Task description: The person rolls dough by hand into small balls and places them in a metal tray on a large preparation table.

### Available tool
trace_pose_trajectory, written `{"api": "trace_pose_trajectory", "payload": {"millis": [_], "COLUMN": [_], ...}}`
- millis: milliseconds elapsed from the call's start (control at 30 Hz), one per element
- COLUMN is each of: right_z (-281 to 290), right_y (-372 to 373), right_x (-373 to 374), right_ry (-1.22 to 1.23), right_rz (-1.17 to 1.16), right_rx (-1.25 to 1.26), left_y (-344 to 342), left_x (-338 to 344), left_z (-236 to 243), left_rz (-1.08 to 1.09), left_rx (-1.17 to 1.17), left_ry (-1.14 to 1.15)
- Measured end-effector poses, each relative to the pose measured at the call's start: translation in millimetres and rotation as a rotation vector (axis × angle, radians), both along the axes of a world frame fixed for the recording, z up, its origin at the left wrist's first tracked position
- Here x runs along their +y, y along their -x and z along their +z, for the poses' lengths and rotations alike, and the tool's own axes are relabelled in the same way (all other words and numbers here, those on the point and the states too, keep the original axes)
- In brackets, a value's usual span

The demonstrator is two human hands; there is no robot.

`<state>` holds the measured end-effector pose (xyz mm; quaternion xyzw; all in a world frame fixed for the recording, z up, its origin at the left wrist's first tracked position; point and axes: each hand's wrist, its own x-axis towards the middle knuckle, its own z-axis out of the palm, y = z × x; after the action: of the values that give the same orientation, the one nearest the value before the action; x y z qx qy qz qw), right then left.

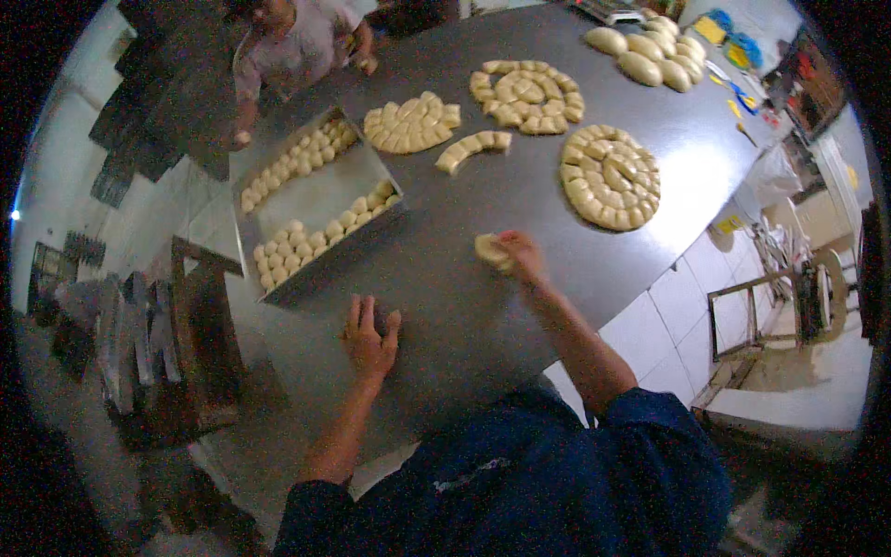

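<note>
On the steel table [445,343], my left hand [369,342] rests with fingers apart, just right of a metal tray [302,195] holding several rows of small dough balls [306,239]. My right hand [522,252] grips a small pale piece of dough [489,251] over the tabletop. Beyond it lie a curved strip of segmented dough [473,146], a round coil of cut dough [610,176] at the right, another coil [527,93] at the back and a partial coil [411,123] beside the tray.
A co-worker [295,51] stands across the table at the back left. Several oval dough lumps [640,67] sit at the back right near a scale [601,11] and small tools [742,100]. A metal frame [752,311] stands on the tiled floor right of the table; dark racks [204,334] stand left.
</note>
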<state>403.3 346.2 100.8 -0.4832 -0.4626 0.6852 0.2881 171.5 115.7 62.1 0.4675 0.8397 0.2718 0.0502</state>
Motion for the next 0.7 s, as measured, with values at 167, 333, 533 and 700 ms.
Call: {"api": "trace_pose_trajectory", "payload": {"millis": [167,333,533,700], "right_z": [16.4,-55.6,47.7,-35.0], "right_y": [43.6,-70.7,38.5,-74.6], "right_x": [-84.5,-8.5,-132.1,-54.4], "right_ry": [-0.431,-0.335,-0.264,-0.658], "right_rz": [0.531,-0.076,0.42,-0.058], "right_rx": [0.25,0.213,0.125,-0.359], "left_y": [-1.9,-1.2,-38.7,28.5], "left_x": [36.2,4.6,1.5,-122.5], "left_z": [22.3,17.5,37.4,1.6], "left_rz": [0.051,-0.048,0.06,0.158], "left_rx": [-0.696,0.296,-0.442,-0.561], "left_ry": [-0.141,-0.157,-0.623,-0.226]}}
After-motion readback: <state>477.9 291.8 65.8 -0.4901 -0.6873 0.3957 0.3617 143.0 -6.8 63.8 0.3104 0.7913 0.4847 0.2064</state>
